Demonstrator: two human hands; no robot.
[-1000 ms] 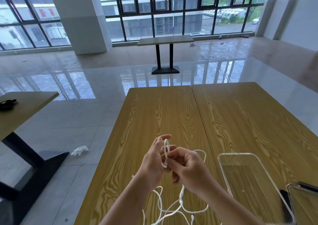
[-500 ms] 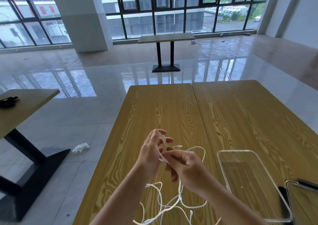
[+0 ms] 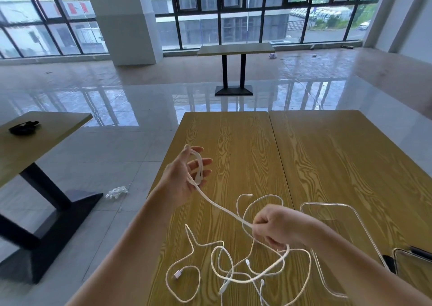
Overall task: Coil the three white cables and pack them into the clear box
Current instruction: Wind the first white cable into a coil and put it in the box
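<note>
White cable (image 3: 219,208) runs taut between my two hands above the wooden table (image 3: 327,156). My left hand (image 3: 184,177) is raised with its palm turned toward me, fingers spread and only lightly bent; a small coil (image 3: 198,167) of that cable is looped round them, so the fingers sit inside the loops and hold them in place. From the bottom of the coil the strand slants down to my right hand (image 3: 278,228), which is closed in a fist on it, knuckles up, the cable pinched where it enters beside the thumb. Below and around that fist the rest of the cables (image 3: 233,270) lie in a loose tangle on the table, loops crossing one another, several small plugs (image 3: 177,275) showing at the ends. I cannot tell which strand belongs to which cable in the tangle. Just right of it the clear box (image 3: 364,231) lies on the table with nothing white inside; one loop touches or overlaps its near left rim. A second clear piece (image 3: 411,262) sits at the right edge. No writing or brand can be read on anything. Farther off stand another table (image 3: 236,48) and the windows (image 3: 233,13).
</note>
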